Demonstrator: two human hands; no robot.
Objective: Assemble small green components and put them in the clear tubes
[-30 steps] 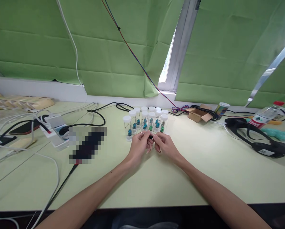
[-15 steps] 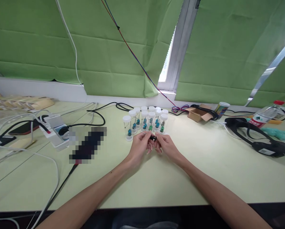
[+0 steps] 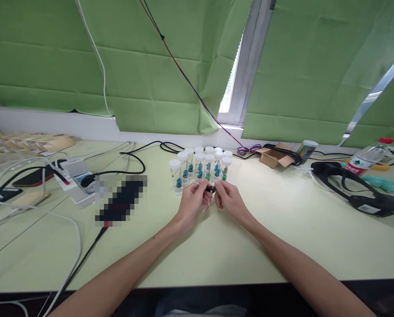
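Observation:
My left hand pinches a small black part between thumb and fingers, and a thin light pin or wire shows by the thumb. On the other side, my right hand has its fingertips pressed together at the right end of the black part; what lies between them is too small to make out. Just beyond both hands stand several clear tubes with white caps, among them a tube at the left end. Blue or green pieces with thin stems are inside them.
A blurred-out dark device and a white power strip with cables lie on the left. At the right are an open cardboard box, a canister, a plastic bottle and a black headset.
My right fingers have shifted slightly and curled closer together at the end of the black part. The left hand keeps its pinch, and the tubes stand as before.

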